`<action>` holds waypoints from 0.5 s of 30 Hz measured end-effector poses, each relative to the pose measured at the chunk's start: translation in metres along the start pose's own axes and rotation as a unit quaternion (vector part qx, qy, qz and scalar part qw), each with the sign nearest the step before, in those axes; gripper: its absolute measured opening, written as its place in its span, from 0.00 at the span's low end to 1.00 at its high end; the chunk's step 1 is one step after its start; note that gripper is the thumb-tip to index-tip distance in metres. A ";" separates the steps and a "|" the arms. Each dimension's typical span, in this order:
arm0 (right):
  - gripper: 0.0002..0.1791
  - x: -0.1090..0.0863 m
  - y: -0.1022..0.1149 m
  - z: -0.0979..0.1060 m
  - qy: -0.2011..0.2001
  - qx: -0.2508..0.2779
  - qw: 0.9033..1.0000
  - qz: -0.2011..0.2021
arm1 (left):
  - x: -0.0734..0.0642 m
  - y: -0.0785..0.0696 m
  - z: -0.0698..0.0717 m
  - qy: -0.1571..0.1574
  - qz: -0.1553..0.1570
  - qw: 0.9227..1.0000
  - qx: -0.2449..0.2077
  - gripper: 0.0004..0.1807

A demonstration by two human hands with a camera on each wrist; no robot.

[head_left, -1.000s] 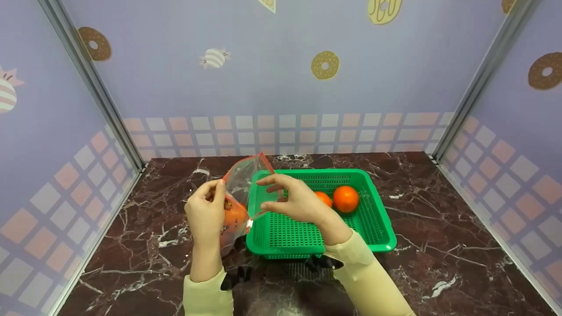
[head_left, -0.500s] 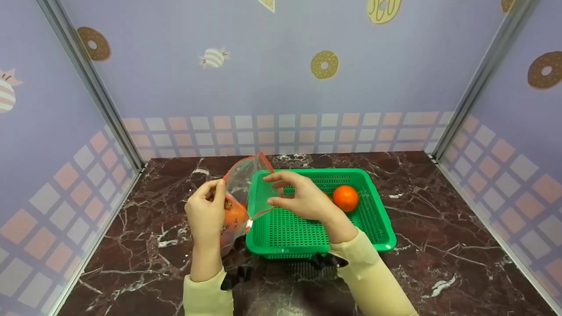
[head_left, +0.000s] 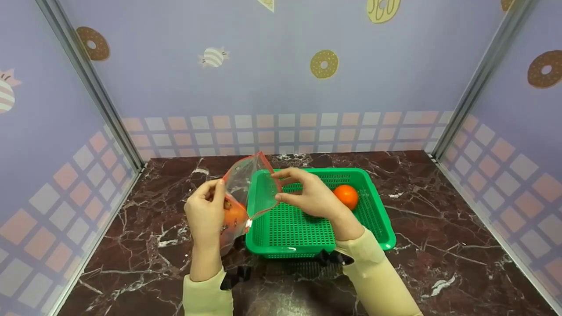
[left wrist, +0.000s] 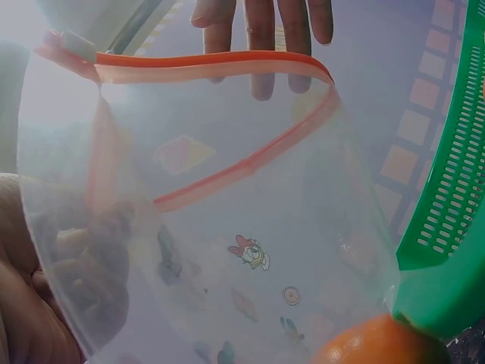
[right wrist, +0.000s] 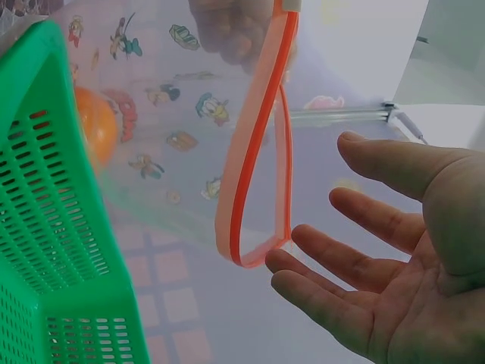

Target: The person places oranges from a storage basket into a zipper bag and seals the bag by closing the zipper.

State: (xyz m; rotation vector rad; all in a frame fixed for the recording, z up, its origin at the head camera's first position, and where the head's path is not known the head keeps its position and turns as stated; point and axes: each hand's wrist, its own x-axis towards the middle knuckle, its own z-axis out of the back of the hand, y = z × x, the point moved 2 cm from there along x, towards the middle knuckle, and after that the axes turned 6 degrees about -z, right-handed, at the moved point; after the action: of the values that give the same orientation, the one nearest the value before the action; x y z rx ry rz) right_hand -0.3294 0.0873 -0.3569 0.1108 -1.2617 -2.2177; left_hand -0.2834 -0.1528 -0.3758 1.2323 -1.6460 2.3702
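Observation:
A clear zip bag [head_left: 250, 180] with a red-orange zip edge and small cartoon prints stands with its mouth spread. My left hand [head_left: 205, 215] pinches the near left side of its rim. An orange [left wrist: 383, 343] shows low in the bag in the left wrist view. Just right of the mouth is my right hand [head_left: 309, 193], fingers parted and holding nothing. Its fingertips [right wrist: 284, 258] come close to the zip edge in the right wrist view; whether they touch it I cannot tell. Another orange [head_left: 347, 196] lies in the green basket [head_left: 292, 250].
The basket's left rim stands right beside the bag. Under everything is a dark red marbled tabletop [head_left: 145, 245]. Patterned lilac panels [head_left: 281, 87] rise behind and at both sides, joined by metal corner posts [head_left: 94, 83].
My right hand has drawn back to the right, from over the bag's mouth to beside it. It now covers the second orange in the basket. The left hand and bag have stayed in place.

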 end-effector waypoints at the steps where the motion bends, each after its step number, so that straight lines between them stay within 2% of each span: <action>1: 0.25 0.000 -0.001 0.001 -0.001 0.001 1.000 0.001 | 0.000 0.000 0.000 0.000 0.000 1.000 0.001 0.10; 8: 0.26 0.001 -0.008 0.007 -0.016 -0.005 1.000 0.007 | 0.000 0.000 0.000 -0.001 0.003 1.000 0.002 0.10; 15: 0.26 0.002 -0.016 0.013 -0.025 -0.009 1.000 -0.014 | 0.000 0.001 0.000 0.000 0.004 1.000 0.002 0.10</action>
State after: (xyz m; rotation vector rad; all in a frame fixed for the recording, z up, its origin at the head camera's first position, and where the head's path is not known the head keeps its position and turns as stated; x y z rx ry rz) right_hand -0.3425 0.1021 -0.3620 0.0665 -1.2723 -2.2678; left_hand -0.2837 -0.1529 -0.3763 1.2289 -1.6500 2.3803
